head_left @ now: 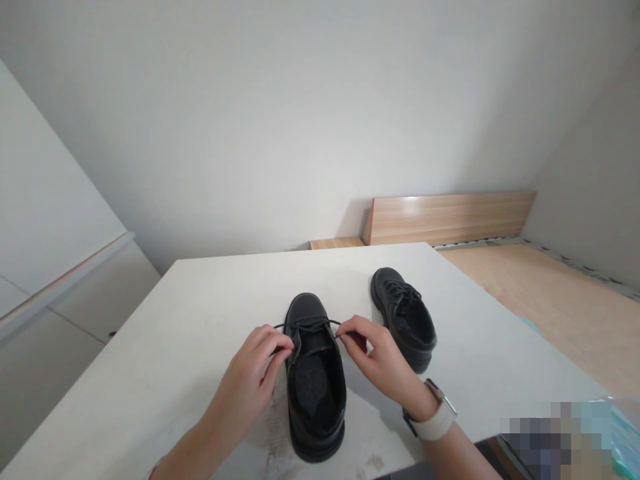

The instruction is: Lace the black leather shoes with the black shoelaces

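Note:
A black lace-up shoe stands on the white table, its toe pointing away from me. Thin black laces cross over its tongue and run out to both sides. At the left of the opening, my left hand pinches a lace between thumb and fingers. My right hand pinches the lace on the other side, just off the shoe's edge. The fingertips hide the lace ends. A second black shoe, its laces tied, sits beyond my right hand.
Dark smudges mark the tabletop near the shoe's heel. A wooden headboard and a bare bed board lie to the right. White cabinets are at the left. Plastic-wrapped items lie at the lower right, partly blurred.

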### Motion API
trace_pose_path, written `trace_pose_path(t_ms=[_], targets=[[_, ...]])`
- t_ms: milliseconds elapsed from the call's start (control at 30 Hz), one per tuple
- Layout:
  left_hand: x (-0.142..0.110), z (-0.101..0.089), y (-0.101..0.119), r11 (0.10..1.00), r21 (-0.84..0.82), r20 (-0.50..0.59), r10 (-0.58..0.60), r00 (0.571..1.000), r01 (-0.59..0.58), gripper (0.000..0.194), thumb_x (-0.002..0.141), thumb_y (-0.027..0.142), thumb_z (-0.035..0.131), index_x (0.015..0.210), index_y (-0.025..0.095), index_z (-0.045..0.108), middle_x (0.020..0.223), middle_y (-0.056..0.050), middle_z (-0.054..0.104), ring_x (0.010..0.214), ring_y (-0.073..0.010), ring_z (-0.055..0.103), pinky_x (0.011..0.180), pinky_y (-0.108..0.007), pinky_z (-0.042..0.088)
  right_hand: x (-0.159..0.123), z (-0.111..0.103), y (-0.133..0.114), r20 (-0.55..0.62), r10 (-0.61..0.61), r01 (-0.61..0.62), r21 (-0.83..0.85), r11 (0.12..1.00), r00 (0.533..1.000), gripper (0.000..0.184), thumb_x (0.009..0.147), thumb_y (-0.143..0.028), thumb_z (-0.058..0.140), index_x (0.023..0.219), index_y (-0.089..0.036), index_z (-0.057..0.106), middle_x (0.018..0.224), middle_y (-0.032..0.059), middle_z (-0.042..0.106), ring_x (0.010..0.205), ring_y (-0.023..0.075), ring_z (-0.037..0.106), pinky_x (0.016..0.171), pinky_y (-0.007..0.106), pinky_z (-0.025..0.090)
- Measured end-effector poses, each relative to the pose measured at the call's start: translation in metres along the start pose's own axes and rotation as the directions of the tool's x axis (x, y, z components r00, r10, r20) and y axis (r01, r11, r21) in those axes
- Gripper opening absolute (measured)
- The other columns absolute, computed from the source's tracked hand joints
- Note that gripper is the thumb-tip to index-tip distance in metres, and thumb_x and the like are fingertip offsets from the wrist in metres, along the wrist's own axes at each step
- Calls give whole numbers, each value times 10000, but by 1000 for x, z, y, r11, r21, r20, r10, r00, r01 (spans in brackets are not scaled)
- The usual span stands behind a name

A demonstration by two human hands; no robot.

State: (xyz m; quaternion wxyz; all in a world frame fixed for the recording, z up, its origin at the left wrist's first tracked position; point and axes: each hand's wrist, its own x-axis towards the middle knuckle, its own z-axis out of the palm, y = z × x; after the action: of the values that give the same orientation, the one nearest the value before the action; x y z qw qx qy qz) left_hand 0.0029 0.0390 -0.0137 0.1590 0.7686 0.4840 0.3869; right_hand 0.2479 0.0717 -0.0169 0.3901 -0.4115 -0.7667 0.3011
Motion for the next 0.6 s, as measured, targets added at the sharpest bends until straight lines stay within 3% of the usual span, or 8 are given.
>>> trace_pose_path(t_ms=[233,433,600], targets=[[4,3,4,1000,10,5,7,1000,-7,188,991,244,480,880,220,630,868,-33,625,847,-199,607,759,-300,481,0,5,1,-9,-4,5,66,998,1000,140,954,-150,501,908,-190,627,850,29,625,778,157,570,706,270,445],[6,-2,5,1000,-1,28,-6,1000,6,196,978,260,500,882,223,666,860,-31,643,834,-192,629,751,-287,493,-2,6,-2,-17,-32,34,111,993,999,118,960,-158,515,949,-196,626,990,59,666,916,172,626,792,277,494],[7,-3,5,996,-57,36,-61,997,63,164,947,272,530,896,232,680,857,-25,687,815,-190,665,739,-281,516,-5,4,-5,8,-15,14,71,997,1000,128,945,-140,520,933,-196,635,961,53,681,896,176,638,789,285,499]])
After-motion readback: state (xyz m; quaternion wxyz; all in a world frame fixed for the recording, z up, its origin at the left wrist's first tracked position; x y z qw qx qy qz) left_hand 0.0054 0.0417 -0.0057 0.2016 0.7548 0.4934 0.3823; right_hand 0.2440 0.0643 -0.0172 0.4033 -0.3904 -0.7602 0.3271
